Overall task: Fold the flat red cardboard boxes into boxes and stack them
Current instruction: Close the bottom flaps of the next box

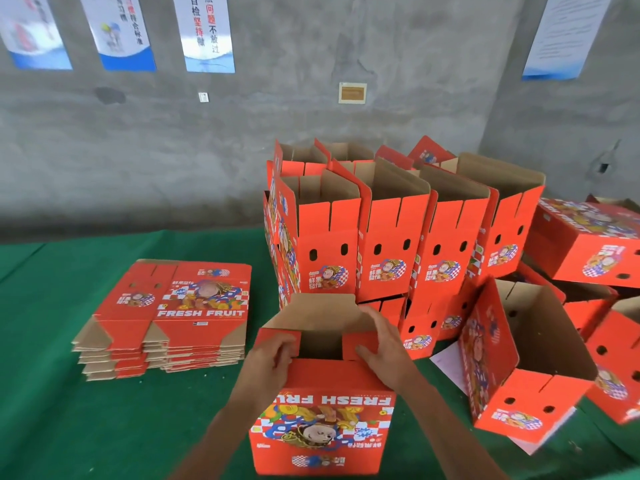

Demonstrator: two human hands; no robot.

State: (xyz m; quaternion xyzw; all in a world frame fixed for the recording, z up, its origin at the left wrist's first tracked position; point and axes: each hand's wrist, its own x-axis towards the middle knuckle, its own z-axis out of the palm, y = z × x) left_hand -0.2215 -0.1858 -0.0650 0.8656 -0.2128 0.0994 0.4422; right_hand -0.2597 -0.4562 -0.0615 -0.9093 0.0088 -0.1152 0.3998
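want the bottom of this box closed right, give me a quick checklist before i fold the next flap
1. Box in hand upside down with its bottom flaps facing up: ok, the print reads inverted.
2. Left hand pressing the left side flap inward: ok.
3. Right hand on the right side flap: ok.
4. Far flap free to fold over: ok, it stands open.
5. Side flaps lying flat and level: cannot tell.
6. Room among the folded boxes for stacking: ok, open tops show.
7. Flat stack within reach on the green table: ok.
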